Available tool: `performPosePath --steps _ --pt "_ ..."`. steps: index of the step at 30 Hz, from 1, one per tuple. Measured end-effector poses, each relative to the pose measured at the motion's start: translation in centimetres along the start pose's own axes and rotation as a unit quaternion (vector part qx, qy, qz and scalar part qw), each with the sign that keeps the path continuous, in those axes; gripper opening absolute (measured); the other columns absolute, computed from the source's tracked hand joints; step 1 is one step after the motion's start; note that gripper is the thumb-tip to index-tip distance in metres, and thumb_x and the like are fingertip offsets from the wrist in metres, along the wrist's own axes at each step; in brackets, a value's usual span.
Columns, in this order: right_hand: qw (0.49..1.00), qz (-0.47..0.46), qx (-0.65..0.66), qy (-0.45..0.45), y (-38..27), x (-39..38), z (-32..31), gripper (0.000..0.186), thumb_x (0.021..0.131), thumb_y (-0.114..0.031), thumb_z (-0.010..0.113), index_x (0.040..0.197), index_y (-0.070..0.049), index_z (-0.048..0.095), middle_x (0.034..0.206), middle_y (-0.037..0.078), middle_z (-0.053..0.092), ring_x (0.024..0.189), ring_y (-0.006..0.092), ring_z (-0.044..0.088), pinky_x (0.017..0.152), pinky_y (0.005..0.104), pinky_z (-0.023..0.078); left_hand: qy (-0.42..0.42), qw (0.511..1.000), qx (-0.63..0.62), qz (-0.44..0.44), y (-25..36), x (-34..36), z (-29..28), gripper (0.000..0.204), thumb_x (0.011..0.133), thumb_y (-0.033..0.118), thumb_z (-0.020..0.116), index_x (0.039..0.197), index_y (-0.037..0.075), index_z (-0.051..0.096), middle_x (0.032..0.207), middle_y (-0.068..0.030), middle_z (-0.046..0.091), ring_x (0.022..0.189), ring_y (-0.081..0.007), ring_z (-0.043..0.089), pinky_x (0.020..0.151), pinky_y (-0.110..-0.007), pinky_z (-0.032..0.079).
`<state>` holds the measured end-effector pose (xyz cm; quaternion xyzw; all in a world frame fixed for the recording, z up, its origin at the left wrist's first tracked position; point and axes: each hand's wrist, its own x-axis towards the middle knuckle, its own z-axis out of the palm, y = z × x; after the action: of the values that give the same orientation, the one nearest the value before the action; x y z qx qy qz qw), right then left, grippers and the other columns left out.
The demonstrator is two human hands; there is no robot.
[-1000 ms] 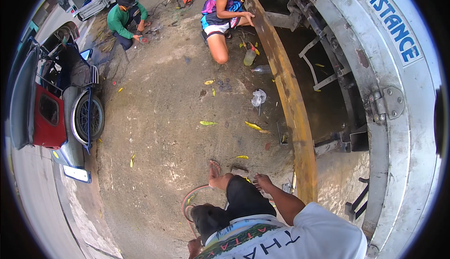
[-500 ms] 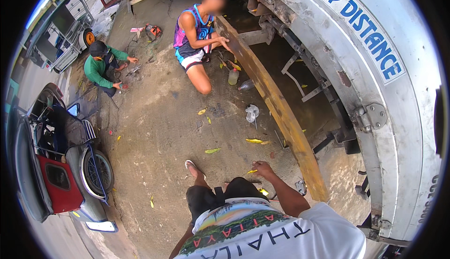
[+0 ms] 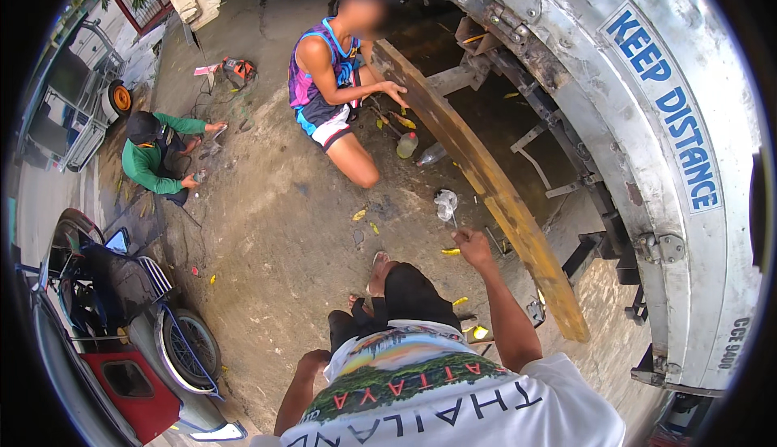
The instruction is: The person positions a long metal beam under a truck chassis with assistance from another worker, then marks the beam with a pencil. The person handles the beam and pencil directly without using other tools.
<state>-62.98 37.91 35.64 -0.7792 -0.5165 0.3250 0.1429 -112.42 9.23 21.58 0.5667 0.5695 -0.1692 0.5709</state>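
My right hand reaches forward over the concrete with its fingers curled in; whatever lies in them is hidden. Just ahead of it, a thin light stick shows beside a crumpled clear plastic bag. To the right of this hand runs a long yellow-brown wooden plank, apart from it. At the plank's far part, a squatting person in a sleeveless jersey has a hand at its edge. My left hand is low beside my left thigh, its fingers mostly out of sight.
A metal truck body rises on the right, with frame parts below it. A motorcycle sidecar stands at left. Another person in green crouches at far left. Bottles and a yellow leaf lie on the concrete.
My right hand has moved forward, toward the plastic bag. My left hand has come into view. My feet and the view have shifted; the squatting person still has a hand at the plank.
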Motion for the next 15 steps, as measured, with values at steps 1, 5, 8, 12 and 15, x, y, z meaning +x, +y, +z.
performPosePath --steps 1,5,8,12,15 --pt "0.998 -0.058 -0.003 0.012 -4.6 2.2 -1.8 0.031 0.093 -0.03 0.069 0.111 -0.005 0.073 0.1 0.02 0.074 0.092 0.0348 0.073 0.086 0.041 0.054 -0.082 0.988 0.124 -0.039 -2.9 4.2 -0.9 0.039 0.083 0.043 0.07 0.106 0.011 0.076 0.111 -0.0172 0.073 0.107 -0.0349 0.07 0.084 -0.045 0.058" --pt "0.987 -0.111 0.04 0.112 -14.6 9.6 -7.8 0.025 0.095 -0.024 0.067 0.107 -0.003 0.073 0.093 0.021 0.073 0.088 0.0382 0.071 0.081 0.0426 0.054 0.008 0.979 0.187 -0.076 2.0 5.4 -12.1 0.051 0.083 0.052 0.069 0.108 0.008 0.074 0.114 -0.0205 0.072 0.111 -0.036 0.068 0.09 -0.045 0.057" --pt "0.984 -0.093 0.034 0.146 -20.7 13.4 -11.0 0.024 0.094 -0.023 0.067 0.103 -0.002 0.072 0.093 0.022 0.072 0.09 0.0403 0.069 0.082 0.0441 0.053 0.044 0.985 0.155 -0.063 1.3 7.1 -16.7 0.054 0.083 0.052 0.069 0.113 0.007 0.073 0.117 -0.021 0.071 0.112 -0.0378 0.067 0.093 -0.046 0.056" --pt "0.953 -0.194 0.046 0.229 -23.9 17.9 -11.7 0.021 0.094 -0.02 0.067 0.103 -0.001 0.073 0.098 0.019 0.072 0.083 0.0347 0.07 0.076 0.0412 0.053 0.063 0.994 0.078 -0.04 -1.1 8.7 -18.0 0.043 0.083 0.041 0.067 0.112 0.009 0.073 0.115 -0.0219 0.071 0.113 -0.0375 0.067 0.093 -0.047 0.055" --pt "0.93 -0.226 0.053 0.285 -25.6 20.0 -11.9 0.021 0.094 -0.018 0.067 0.103 0.001 0.072 0.108 0.019 0.071 0.087 0.0372 0.07 0.078 0.042 0.054 0.06 0.996 0.051 -0.05 0.5 9.6 -20.7 0.042 0.083 0.041 0.067 0.11 0.009 0.073 0.113 -0.0219 0.071 0.111 -0.0378 0.067 0.092 -0.047 0.055"
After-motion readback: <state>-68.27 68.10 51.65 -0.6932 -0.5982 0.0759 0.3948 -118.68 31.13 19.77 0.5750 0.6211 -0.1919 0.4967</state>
